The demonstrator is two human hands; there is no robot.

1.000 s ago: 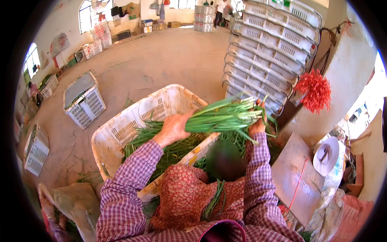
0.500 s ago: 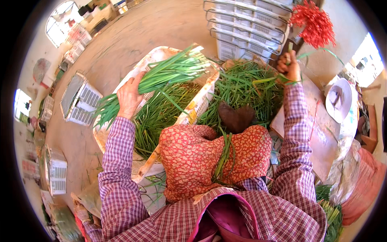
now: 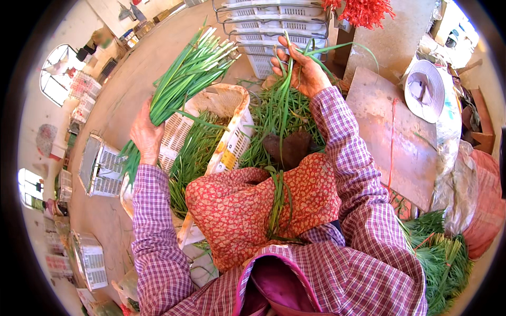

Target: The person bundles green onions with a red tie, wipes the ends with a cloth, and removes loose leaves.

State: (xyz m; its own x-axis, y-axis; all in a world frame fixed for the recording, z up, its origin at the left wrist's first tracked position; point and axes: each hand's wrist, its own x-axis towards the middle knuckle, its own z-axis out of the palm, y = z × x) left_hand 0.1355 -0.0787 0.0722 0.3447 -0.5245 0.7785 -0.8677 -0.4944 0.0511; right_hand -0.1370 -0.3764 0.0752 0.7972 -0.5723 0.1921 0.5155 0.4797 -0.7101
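My left hand is closed around a thick bunch of garlic chives, its pale cut ends pointing up and away. The leaf tips hang out below that hand. My right hand is raised over a heap of loose green leaves and holds a few chive stalks; its fingers are partly spread, and long leaves dangle from it. Left of the heap stands a white plastic basket with more chives lying in it. A red patterned cloth covers my lap, with stray leaves on it.
Stacked white crates stand ahead, beside a cluster of red ties. To the right are a board, a pale hat, a red sack and tied green bundles. Another crate sits on the floor at left.
My right hand has come inward and left, its grip loosening around the stalks. The bunch in my left hand has tilted more upright. The view has shifted to the right.
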